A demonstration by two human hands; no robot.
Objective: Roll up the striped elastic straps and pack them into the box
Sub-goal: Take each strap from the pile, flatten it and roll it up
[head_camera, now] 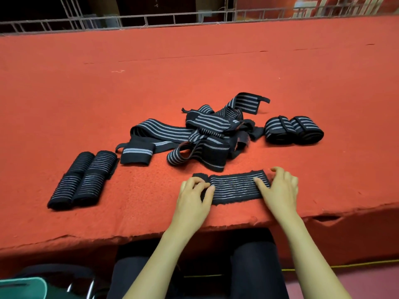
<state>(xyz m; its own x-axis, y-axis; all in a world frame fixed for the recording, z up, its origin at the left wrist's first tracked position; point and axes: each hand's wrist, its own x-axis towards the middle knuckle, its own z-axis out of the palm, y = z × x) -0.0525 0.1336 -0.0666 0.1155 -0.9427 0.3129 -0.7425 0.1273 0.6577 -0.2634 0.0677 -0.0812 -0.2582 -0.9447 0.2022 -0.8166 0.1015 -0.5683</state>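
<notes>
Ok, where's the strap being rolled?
Head view, centre-right, near edge of table: the strap lies flat between the left hand and right hand, in front of the loose pile.

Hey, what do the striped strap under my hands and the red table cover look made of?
Flat black strap with thin grey stripes: likely woven elastic fabric, matte, fuzzy edges. Red table cover: probably felt-like cloth, matte, napped surface, frayed front edge.
</notes>
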